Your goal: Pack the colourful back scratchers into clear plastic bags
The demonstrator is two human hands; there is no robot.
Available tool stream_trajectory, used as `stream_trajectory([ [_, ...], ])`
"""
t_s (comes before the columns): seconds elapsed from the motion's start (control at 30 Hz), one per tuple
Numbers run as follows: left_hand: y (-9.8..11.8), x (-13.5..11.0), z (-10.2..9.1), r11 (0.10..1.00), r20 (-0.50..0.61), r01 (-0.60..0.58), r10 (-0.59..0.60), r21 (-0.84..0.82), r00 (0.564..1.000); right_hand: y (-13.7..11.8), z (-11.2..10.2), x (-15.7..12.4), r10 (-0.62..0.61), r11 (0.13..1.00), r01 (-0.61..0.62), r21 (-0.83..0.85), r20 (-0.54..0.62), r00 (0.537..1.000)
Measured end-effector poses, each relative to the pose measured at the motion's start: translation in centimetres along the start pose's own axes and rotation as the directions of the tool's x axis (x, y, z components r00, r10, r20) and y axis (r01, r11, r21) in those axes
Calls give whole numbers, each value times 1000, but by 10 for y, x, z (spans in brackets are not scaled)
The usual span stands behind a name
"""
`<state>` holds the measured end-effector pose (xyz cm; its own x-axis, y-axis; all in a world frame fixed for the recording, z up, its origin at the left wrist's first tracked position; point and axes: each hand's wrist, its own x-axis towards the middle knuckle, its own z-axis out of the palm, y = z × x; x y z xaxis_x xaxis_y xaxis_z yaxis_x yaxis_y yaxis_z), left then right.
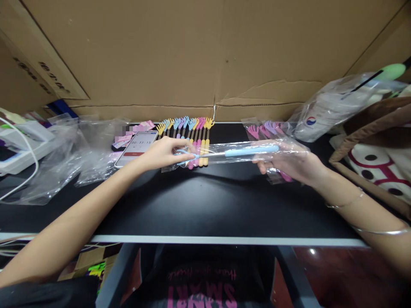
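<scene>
A light-blue back scratcher [252, 150] lies level above the table inside a clear plastic bag [221, 146]. Its claw end is in my left hand [167, 152], whose thumb and fingers are closed around it. At the handle end, my right hand [298, 164] has the bag, its fingers bent and partly hidden by the film. Behind my left hand stretches a row of back scratchers [184, 124] with yellow, blue, purple and pink claws. Several pink and purple scratchers in clear film [265, 128] lie beneath and behind my right hand.
A phone [138, 147] with a running timer rests at the left, beside crumpled plastic bags [96, 149]. Left of those is a white device [24, 145] with a cable. A bagged cup [321, 115] and a brown-handled bag [369, 137] stand right. Cardboard [192, 55] walls the back.
</scene>
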<state>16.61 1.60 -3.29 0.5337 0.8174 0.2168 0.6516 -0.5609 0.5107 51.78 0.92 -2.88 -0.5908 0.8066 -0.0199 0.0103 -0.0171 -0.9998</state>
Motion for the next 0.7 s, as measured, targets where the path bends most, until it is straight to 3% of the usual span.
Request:
stream_trajectory([
  [0.4, -6, 0, 1, 1000, 22, -20, 20, 23, 1000, 5, -4, 0, -1, 1000, 1, 23, 34, 999],
  [0.7, -8, 2, -1, 997, -51, 19, -23, -74, 998, 13, -8, 2, -94, 996, 94, 4, 35, 995],
])
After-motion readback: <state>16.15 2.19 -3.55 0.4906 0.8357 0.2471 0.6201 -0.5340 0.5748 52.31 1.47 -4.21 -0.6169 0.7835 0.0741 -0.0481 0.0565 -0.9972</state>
